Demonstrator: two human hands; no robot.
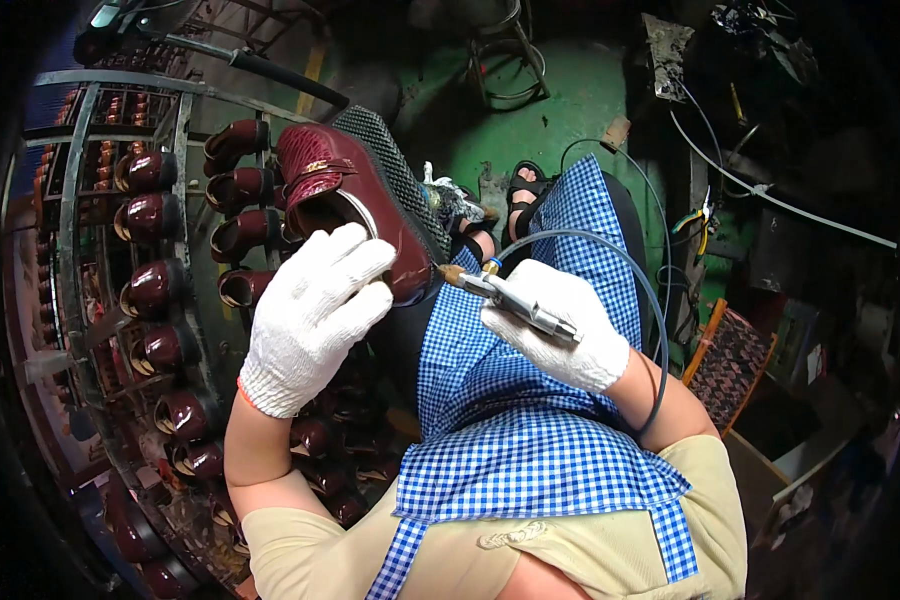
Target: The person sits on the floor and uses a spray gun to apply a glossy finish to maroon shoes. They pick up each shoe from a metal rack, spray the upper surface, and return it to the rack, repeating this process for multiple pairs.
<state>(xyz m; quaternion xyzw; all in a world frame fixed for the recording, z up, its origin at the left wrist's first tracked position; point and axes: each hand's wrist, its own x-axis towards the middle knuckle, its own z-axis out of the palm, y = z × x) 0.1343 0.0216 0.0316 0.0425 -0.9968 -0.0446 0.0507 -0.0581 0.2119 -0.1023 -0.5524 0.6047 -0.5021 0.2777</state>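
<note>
My left hand (315, 318), in a white knit glove, grips a glossy maroon shoe (394, 225) near its heel, fingers at the opening. The shoe is tilted on its side, with a textured toe, a strap and a dark patterned sole facing right. In my right hand (560, 330), also gloved in white, is a metal hose-fed hand tool (515, 302) with a brownish tip. Its tip points left, at or very close to the shoe's heel near the sole edge. A grey-blue hose (620, 255) loops from the tool over my right forearm.
On the left, a metal rack (82, 215) carries rows of similar maroon shoes (150, 218). A stool (510, 65) stands on the green floor (450, 125) ahead. To the right are pliers (707, 212), a pale hose (820, 228) and a woven-backed chair (727, 365).
</note>
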